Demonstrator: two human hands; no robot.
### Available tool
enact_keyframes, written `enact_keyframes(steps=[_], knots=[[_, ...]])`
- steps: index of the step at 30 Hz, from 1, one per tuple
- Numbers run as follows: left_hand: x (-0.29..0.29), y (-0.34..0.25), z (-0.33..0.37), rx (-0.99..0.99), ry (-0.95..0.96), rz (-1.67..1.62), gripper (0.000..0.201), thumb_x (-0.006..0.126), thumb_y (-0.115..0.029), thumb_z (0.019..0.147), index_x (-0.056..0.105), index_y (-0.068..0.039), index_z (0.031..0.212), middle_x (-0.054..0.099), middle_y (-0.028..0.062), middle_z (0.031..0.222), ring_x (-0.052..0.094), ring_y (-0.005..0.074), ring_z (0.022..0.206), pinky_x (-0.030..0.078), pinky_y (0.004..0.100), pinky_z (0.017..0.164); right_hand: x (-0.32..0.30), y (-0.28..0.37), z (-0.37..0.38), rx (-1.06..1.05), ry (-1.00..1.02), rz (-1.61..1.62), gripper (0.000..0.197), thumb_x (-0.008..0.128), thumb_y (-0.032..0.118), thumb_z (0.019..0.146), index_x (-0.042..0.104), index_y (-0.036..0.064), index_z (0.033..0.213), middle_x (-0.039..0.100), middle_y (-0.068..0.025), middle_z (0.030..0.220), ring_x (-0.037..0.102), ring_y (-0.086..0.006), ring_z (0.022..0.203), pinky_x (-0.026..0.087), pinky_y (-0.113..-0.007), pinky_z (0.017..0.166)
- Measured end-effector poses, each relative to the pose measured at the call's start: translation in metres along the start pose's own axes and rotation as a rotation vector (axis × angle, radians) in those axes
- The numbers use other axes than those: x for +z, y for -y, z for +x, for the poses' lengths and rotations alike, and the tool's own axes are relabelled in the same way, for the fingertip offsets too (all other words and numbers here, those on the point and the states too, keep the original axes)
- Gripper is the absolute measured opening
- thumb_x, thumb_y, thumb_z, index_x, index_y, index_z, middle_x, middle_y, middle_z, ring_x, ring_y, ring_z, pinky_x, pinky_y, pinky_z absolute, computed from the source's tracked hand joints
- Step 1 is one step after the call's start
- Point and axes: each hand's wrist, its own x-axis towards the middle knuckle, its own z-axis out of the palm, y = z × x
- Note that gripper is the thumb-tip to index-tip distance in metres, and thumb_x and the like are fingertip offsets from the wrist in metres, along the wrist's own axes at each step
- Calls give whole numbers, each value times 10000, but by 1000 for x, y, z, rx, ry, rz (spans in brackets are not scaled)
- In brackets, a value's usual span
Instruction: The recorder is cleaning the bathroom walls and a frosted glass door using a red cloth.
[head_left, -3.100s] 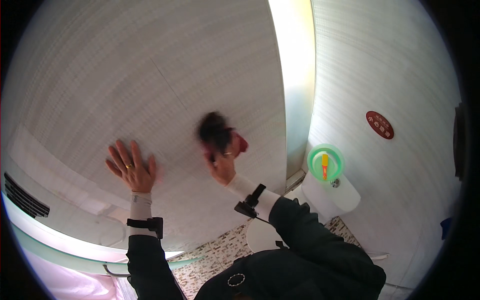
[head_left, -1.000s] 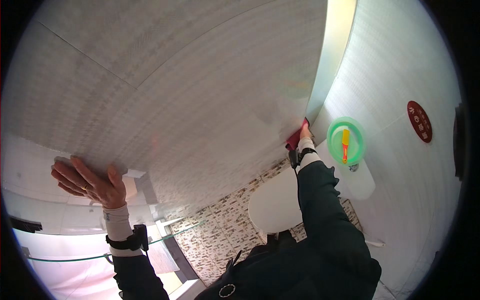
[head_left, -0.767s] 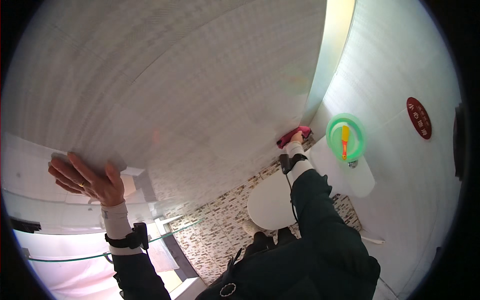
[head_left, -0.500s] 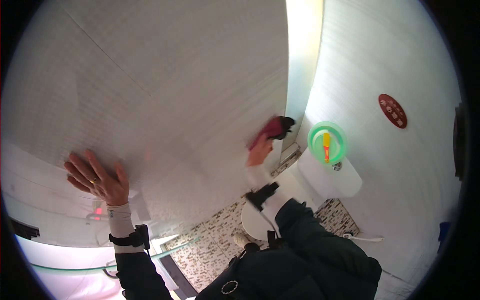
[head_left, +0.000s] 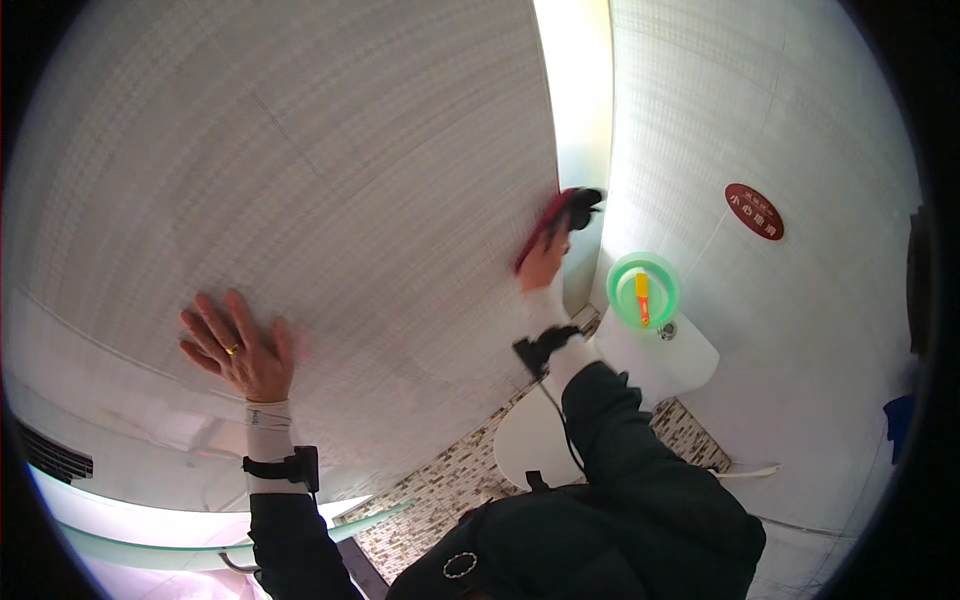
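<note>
My left hand (head_left: 248, 355) lies flat on the pale tiled wall (head_left: 330, 250), fingers spread, a ring on one finger. It holds nothing. My right hand (head_left: 541, 264) is closed round a dark red pad with a black end (head_left: 577, 212), which rests along the wall's vertical edge beside the bright pale strip (head_left: 585, 120). Motion smears the right hand a little, and I cannot make out exactly how the black part joins the red one. Both forearms wear black straps with small boxes.
Right of my right hand, a green basin (head_left: 613, 290) holding a yellow-and-orange brush (head_left: 642, 297) stands on the white toilet tank (head_left: 690, 368). Below are the toilet lid (head_left: 520, 440) and patterned floor (head_left: 440, 490). A red oval sign (head_left: 754, 211) is on the right wall. A glass shelf (head_left: 150, 552) juts out lower left.
The red pad in my right hand has moved up along the wall edge and stands more upright. My head view has shifted; my left hand stays flat on the wall.
</note>
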Motion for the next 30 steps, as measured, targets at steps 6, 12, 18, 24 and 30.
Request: enact_keyframes(steps=[6,12,18,24,30], knots=[[8,-15,10,-6,-23,-21,665,384,-541,920,340,-137,1447,195,152,1540,111,376,1430,10,572,1119,38,56,-17,-343,84,-55,427,444,255,956,468,28,1316,438,-209,1366,349,-393,1285,151,-532,1103],[12,-8,1,-37,56,-33,659,435,-526,893,325,-203,1457,193,127,1547,127,367,1431,8,570,1120,49,171,-137,-1241,486,201,403,650,219,741,614,170,1140,383,-86,1438,310,-380,1323,210,-574,1050],[8,-11,6,-15,17,-54,603,360,-494,953,307,-180,1465,169,113,1555,96,340,1440,-12,539,1133,42,169,6,-1010,106,-23,582,502,26,739,487,56,1320,356,-265,1403,242,-427,1352,180,-575,1086],[1,-11,8,-34,26,-34,606,361,-493,951,307,-176,1464,176,115,1552,96,348,1437,-6,548,1131,32,226,105,-581,-129,7,479,531,195,907,421,43,1348,380,-237,1381,314,-430,1275,226,-545,1049],[4,-4,-3,-80,126,-62,605,481,-480,876,425,-153,1382,278,144,1507,153,392,1416,32,619,1110,53,271,-84,-1264,511,59,373,613,241,839,574,159,1201,298,-146,1481,188,-414,1379,238,-625,1013]])
